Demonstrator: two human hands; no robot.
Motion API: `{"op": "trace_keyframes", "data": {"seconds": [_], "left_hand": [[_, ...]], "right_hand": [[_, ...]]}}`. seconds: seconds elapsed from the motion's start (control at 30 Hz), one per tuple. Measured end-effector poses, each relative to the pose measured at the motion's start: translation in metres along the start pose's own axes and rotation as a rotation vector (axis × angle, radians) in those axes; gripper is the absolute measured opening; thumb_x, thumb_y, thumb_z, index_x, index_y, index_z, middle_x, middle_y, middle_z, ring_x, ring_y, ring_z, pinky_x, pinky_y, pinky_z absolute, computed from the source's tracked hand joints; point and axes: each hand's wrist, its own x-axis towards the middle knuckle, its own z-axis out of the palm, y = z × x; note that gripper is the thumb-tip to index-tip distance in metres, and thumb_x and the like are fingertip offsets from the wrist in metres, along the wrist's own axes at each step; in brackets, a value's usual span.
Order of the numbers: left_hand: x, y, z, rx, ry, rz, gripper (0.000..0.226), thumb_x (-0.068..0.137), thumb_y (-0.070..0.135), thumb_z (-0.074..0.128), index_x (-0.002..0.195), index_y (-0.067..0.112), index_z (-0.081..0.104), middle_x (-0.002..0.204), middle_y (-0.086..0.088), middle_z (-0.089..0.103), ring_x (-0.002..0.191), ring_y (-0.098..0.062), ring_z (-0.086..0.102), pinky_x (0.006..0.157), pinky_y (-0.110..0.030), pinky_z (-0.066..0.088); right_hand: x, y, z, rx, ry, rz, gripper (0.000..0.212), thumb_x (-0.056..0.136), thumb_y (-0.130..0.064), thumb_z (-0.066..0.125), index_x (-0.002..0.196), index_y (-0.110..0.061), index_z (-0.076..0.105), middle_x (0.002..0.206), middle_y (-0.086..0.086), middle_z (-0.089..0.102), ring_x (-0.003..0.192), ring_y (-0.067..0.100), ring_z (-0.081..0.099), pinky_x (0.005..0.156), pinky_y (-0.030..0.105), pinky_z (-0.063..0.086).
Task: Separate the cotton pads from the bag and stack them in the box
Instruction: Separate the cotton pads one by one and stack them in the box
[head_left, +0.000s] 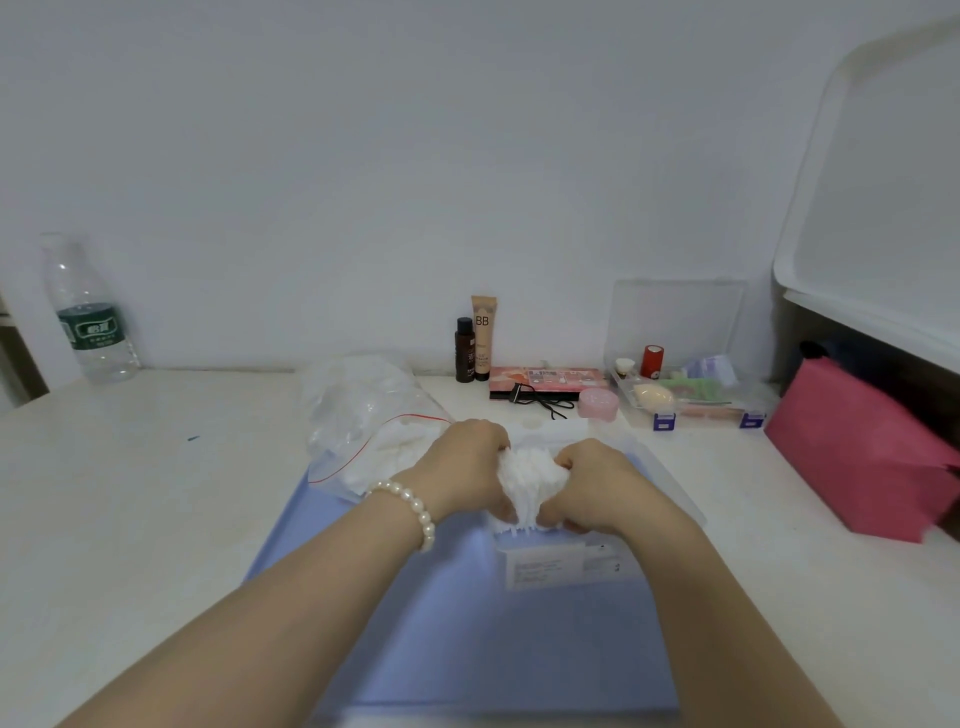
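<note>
- Both hands at frame centre: left hand (470, 464) and right hand (589, 480) curl their fingers round one thick bundle of white cotton pads (530, 480), squeezing it between them.
- Bundle sits over a clear box (571, 558) with a white label, on a blue mat (467, 623); box contents hidden by hands and pads, cannot tell how full.
- Pearl bracelet (415, 506) on left wrist.
- Clear zip bag (363, 410) with red seal line at 10 o'clock from the hands, mouth toward them, more white pads inside.
- 1 o'clock: open clear organizer case (680, 374) holding a beige sponge, red small jar, green and purple packets.
- 12 o'clock: dark bottle (464, 349), BB tube (483, 338), pink palette (545, 382), pink round jar (598, 402).
- 9–10 o'clock, far: water bottle (91, 312).
- 3 o'clock: pink pouch (862, 452).
</note>
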Motion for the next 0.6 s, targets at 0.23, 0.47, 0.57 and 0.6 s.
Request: {"op": "trace_keyframes", "data": {"seconds": [0.23,0.47,0.57,0.6], "left_hand": [[-0.003,-0.002,0.0,-0.07,-0.006,0.006,0.086,0.057,0.04,0.088,0.128,0.011,0.051,0.122,-0.003,0.056,0.11,-0.02,0.053,0.084,-0.024,0.041],[-0.005,-0.006,0.008,-0.234,0.065,-0.047,0.069,0.057,0.031,0.089,0.116,0.014,0.057,0.112,0.001,0.059,0.096,-0.013,0.052,0.077,-0.022,0.04],[-0.004,-0.008,0.011,-0.298,0.086,-0.075,0.068,0.056,0.026,0.09,0.115,0.014,0.058,0.111,0.001,0.059,0.1,-0.015,0.054,0.079,-0.022,0.041],[-0.004,-0.008,0.013,-0.308,0.092,-0.081,0.07,0.056,0.026,0.089,0.117,0.014,0.057,0.114,0.001,0.058,0.104,-0.015,0.054,0.081,-0.022,0.041]], "right_hand": [[-0.001,0.0,0.004,0.057,0.072,-0.052,0.046,0.065,-0.038,0.081,0.094,-0.008,0.061,0.084,0.009,0.068,0.067,0.023,0.067,0.067,0.036,0.056],[-0.005,0.005,-0.01,0.154,-0.083,-0.057,0.038,0.075,0.004,0.066,0.111,-0.005,0.06,0.09,0.02,0.069,0.071,0.027,0.067,0.073,0.039,0.058],[-0.007,0.009,-0.015,0.138,-0.098,-0.045,0.037,0.084,-0.003,0.056,0.118,-0.014,0.048,0.099,0.015,0.064,0.076,0.023,0.066,0.073,0.034,0.055],[-0.007,0.009,-0.016,0.137,-0.093,-0.043,0.034,0.086,-0.004,0.054,0.117,-0.015,0.046,0.1,0.014,0.062,0.075,0.022,0.065,0.073,0.034,0.055]]}}
